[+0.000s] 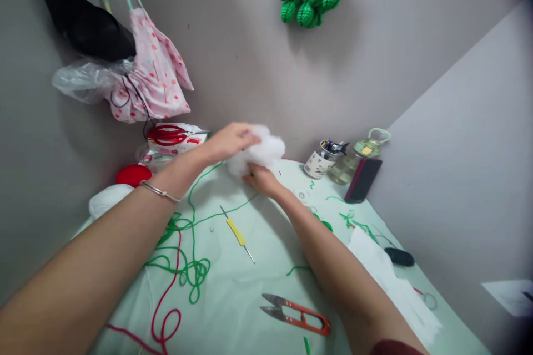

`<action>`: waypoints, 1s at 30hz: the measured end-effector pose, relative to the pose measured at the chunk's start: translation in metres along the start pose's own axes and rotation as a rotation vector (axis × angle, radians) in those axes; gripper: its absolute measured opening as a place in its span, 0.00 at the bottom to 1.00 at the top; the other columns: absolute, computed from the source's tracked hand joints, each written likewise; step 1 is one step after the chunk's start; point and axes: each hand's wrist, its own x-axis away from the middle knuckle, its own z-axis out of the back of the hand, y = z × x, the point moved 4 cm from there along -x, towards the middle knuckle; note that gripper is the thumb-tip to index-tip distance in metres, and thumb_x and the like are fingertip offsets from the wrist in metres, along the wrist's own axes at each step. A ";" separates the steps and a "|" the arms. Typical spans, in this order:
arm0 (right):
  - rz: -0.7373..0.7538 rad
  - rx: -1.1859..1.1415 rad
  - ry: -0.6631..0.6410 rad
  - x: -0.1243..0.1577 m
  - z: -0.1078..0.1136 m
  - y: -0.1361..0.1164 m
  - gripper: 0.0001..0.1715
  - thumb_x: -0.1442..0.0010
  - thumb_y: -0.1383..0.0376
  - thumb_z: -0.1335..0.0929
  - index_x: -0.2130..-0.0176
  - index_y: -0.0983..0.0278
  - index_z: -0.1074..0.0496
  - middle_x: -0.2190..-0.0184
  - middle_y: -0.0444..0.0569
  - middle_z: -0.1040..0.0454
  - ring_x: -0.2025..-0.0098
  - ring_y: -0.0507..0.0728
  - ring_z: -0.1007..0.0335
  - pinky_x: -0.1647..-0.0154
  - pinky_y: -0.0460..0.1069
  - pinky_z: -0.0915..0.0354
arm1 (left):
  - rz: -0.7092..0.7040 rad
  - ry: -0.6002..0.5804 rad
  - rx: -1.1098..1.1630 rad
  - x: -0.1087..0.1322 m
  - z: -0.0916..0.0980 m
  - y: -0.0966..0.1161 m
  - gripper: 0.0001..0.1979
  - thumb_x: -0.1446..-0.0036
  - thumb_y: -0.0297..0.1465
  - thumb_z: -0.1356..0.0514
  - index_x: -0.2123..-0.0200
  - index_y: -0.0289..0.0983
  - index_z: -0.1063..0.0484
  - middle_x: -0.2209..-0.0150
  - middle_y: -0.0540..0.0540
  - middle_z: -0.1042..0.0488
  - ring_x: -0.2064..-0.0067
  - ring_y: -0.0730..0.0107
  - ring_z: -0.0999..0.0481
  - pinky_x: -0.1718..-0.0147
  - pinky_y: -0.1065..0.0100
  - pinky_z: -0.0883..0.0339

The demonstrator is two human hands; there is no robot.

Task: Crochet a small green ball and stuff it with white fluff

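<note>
At the far side of the table, both hands are on a clump of white fluffy stuffing (268,150). My left hand (233,141), with a silver bracelet at the wrist, grips its upper left side with bent fingers. Lower down, my right hand (261,177) has its fingers closed at the clump's underside, with a bit of green by the fingertips. Nearer me lies a yellow-handled crochet hook (236,231). Tangled green yarn (195,266) and red yarn (166,310) lie to its left. Orange thread snips (297,313) rest near the front.
Red scissors (169,135), a red ball (133,176) and white yarn (109,199) are at the back left. At right stand a pen tin (320,162), a bottle (343,169) and a phone (363,180). White cloth (387,277) lies beside my right forearm.
</note>
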 end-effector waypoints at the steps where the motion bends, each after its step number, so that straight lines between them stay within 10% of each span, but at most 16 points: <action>1: -0.041 0.027 -0.019 0.002 0.003 0.003 0.21 0.30 0.57 0.29 0.42 0.64 0.27 0.43 0.54 0.24 0.46 0.61 0.23 0.46 0.61 0.24 | -0.014 0.046 0.064 0.000 0.008 0.002 0.14 0.34 0.42 0.38 0.60 0.36 0.21 0.62 0.46 0.19 0.62 0.66 0.23 0.60 0.66 0.30; 7: -0.052 0.105 -0.192 0.050 0.043 -0.036 0.20 0.33 0.57 0.29 0.45 0.61 0.22 0.75 0.40 0.26 0.70 0.52 0.31 0.61 0.49 0.35 | 0.051 0.182 0.252 0.006 0.020 -0.025 0.17 0.46 0.44 0.31 0.62 0.35 0.21 0.65 0.47 0.21 0.66 0.69 0.28 0.64 0.67 0.36; 9: 0.065 0.016 -0.018 0.057 0.061 -0.057 0.24 0.34 0.53 0.29 0.44 0.61 0.24 0.78 0.38 0.29 0.73 0.52 0.36 0.64 0.48 0.37 | 0.087 0.165 0.296 0.010 0.008 -0.033 0.16 0.47 0.42 0.30 0.63 0.35 0.20 0.67 0.48 0.21 0.66 0.68 0.29 0.63 0.67 0.36; 14: 0.018 0.134 0.116 0.022 0.044 -0.052 0.22 0.37 0.59 0.28 0.44 0.61 0.26 0.69 0.42 0.22 0.70 0.52 0.29 0.63 0.48 0.35 | 0.131 0.065 0.457 0.017 -0.017 -0.024 0.11 0.49 0.35 0.27 0.66 0.35 0.19 0.69 0.49 0.22 0.68 0.70 0.28 0.64 0.66 0.34; 19: -0.120 0.261 0.170 -0.022 0.015 -0.018 0.09 0.32 0.62 0.30 0.61 0.63 0.21 0.62 0.51 0.18 0.54 0.61 0.22 0.51 0.53 0.32 | 0.109 0.209 0.700 0.023 0.018 -0.013 0.09 0.46 0.29 0.31 0.73 0.38 0.29 0.75 0.53 0.31 0.73 0.74 0.32 0.67 0.68 0.31; 24: -0.299 0.327 0.249 -0.026 0.042 0.006 0.18 0.30 0.56 0.29 0.46 0.64 0.25 0.47 0.54 0.22 0.48 0.60 0.23 0.46 0.59 0.25 | 0.058 0.390 0.902 0.042 0.055 -0.007 0.08 0.47 0.23 0.37 0.70 0.41 0.32 0.69 0.51 0.25 0.62 0.69 0.24 0.56 0.65 0.25; 27: -0.296 0.312 0.267 -0.012 0.062 0.005 0.24 0.35 0.60 0.27 0.42 0.64 0.27 0.58 0.55 0.19 0.53 0.61 0.22 0.48 0.56 0.29 | 0.087 0.354 0.935 0.053 0.051 -0.004 0.05 0.47 0.26 0.37 0.68 0.39 0.31 0.59 0.45 0.20 0.51 0.61 0.21 0.49 0.56 0.24; 30: -0.247 0.264 0.260 0.016 0.076 -0.010 0.38 0.37 0.56 0.27 0.33 0.66 0.35 0.67 0.49 0.21 0.67 0.56 0.26 0.57 0.52 0.31 | 0.130 0.313 0.836 0.057 0.041 -0.006 0.06 0.50 0.26 0.36 0.71 0.37 0.33 0.55 0.43 0.20 0.60 0.69 0.21 0.61 0.68 0.24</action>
